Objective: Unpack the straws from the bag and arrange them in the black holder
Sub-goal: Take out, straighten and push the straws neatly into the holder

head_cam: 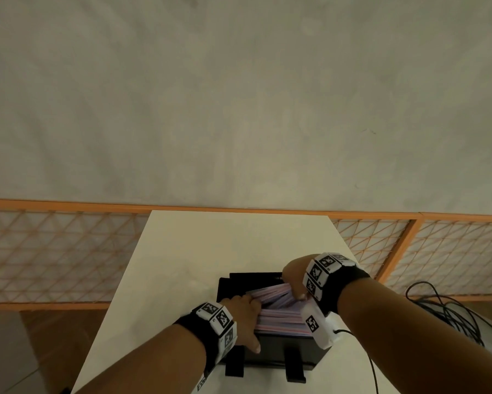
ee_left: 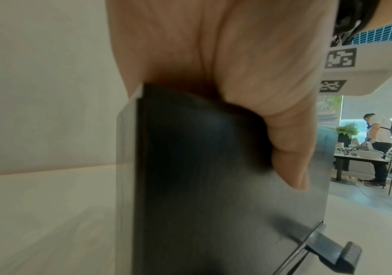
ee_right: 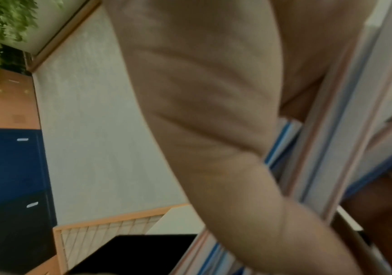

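Both hands [head_cam: 243, 311] on straws [head_cam: 279, 317] (in holder [head_cam: 284, 348])

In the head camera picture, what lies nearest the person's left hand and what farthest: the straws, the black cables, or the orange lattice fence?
From the left hand:
1. The straws, right under its fingers, inside the black holder.
2. The black cables, off the table's right side, past the right hand.
3. The orange lattice fence, behind the table at the far end.

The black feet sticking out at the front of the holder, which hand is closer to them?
Left. The left hand grips the holder's near corner, just above the feet. The right hand holds straws at the far side.
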Action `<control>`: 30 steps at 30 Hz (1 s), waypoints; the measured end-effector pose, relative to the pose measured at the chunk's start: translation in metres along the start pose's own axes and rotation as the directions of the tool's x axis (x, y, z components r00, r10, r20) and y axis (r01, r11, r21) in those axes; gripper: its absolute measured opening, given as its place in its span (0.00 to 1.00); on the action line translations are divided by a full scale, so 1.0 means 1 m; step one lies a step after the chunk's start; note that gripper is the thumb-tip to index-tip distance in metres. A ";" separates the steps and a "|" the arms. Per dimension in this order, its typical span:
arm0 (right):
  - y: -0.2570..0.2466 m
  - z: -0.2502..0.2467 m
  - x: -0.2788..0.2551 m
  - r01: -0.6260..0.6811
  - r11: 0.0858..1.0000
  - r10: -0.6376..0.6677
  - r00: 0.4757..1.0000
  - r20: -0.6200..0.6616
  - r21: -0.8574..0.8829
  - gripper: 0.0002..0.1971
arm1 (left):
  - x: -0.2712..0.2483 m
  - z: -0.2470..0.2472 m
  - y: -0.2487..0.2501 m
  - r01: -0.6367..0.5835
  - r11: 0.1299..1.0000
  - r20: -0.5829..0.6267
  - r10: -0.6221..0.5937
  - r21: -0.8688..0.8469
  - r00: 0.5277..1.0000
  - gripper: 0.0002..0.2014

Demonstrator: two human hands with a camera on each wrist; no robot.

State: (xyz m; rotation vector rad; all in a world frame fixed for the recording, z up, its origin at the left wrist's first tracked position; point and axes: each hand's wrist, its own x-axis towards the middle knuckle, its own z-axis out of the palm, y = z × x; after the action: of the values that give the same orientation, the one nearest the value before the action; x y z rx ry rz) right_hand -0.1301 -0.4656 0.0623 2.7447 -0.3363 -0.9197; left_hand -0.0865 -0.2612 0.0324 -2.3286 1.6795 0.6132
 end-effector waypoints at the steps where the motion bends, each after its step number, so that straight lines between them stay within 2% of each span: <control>1: 0.002 -0.003 -0.006 0.010 1.000 -0.010 1.000 0.014 0.014 0.22 | -0.001 0.001 0.000 0.001 1.000 -0.008 -0.001 -0.008 1.000 0.42; 4: 0.006 -0.006 -0.021 0.018 0.999 -0.018 1.000 -0.010 0.030 0.20 | -0.001 0.003 -0.001 -0.007 1.000 -0.021 0.007 -0.021 1.000 0.40; 7: -0.004 -0.003 -0.027 -0.005 0.996 -0.001 0.998 0.067 0.089 0.19 | 0.000 0.004 0.000 -0.001 1.000 -0.020 0.001 0.001 1.000 0.40; 10: -0.026 -0.003 -0.033 0.003 0.994 -0.010 0.998 0.058 0.112 0.11 | 0.001 0.005 0.000 -0.004 1.000 -0.035 0.004 -0.001 0.999 0.39; 12: -0.039 0.001 -0.028 0.018 0.996 -0.025 0.997 0.071 0.089 0.14 | 0.002 0.007 -0.001 -0.006 1.000 -0.044 0.006 -0.001 0.999 0.39; 13: -0.043 0.003 -0.027 -0.013 0.997 0.008 0.997 0.075 0.076 0.13 | 0.003 0.008 -0.001 -0.004 1.000 -0.046 0.004 0.001 0.999 0.40; 14: -0.047 0.003 -0.031 -0.023 0.999 0.021 0.999 0.039 0.049 0.06 | 0.003 0.009 -0.001 -0.003 1.000 -0.047 0.003 0.002 0.999 0.40; 15: -0.049 0.005 -0.033 -0.043 0.997 0.042 0.999 0.019 0.067 0.06 | 0.003 0.010 -0.001 -0.001 1.000 -0.046 0.001 0.000 0.999 0.39; 16: -0.047 0.011 -0.033 -0.028 0.998 0.028 1.000 0.001 0.055 0.12 | 0.003 0.010 -0.001 -0.002 1.000 -0.043 0.002 -0.004 0.999 0.39; 17: -0.046 0.013 -0.037 -0.041 0.998 0.040 0.999 0.016 0.041 0.14 | 0.004 0.011 -0.002 -0.005 1.000 -0.040 0.005 -0.010 0.999 0.38; 19: -0.041 0.016 -0.041 -0.037 0.998 0.037 0.999 -0.003 -0.041 0.11 | 0.003 0.011 -0.002 -0.016 1.000 -0.037 0.016 -0.018 0.999 0.37; 22: -0.034 0.021 -0.041 -0.054 0.996 0.054 0.999 -0.004 -0.064 0.25 | 0.002 0.010 -0.002 -0.019 1.000 -0.022 0.018 -0.025 1.000 0.36; 25: -0.037 0.017 -0.038 -0.041 0.998 0.041 0.999 0.003 -0.047 0.30 | 0.000 0.010 -0.001 -0.019 0.999 -0.010 0.019 -0.031 1.000 0.36; 28: -0.037 0.011 -0.038 -0.079 0.996 0.081 0.995 0.061 -0.037 0.25 | -0.003 0.009 -0.001 -0.029 0.999 -0.025 0.029 -0.034 0.999 0.37; 30: -0.034 0.001 -0.045 -0.093 0.994 0.096 0.992 0.075 -0.050 0.12 | -0.003 0.008 -0.001 -0.027 0.999 -0.012 0.027 -0.033 1.000 0.38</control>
State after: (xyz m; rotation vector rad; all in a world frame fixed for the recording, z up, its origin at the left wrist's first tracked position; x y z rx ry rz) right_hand -0.1607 -0.4204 0.0769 2.6310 -0.4486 -0.9982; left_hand -0.0880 -0.2550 0.0264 -2.3401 1.7215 0.6391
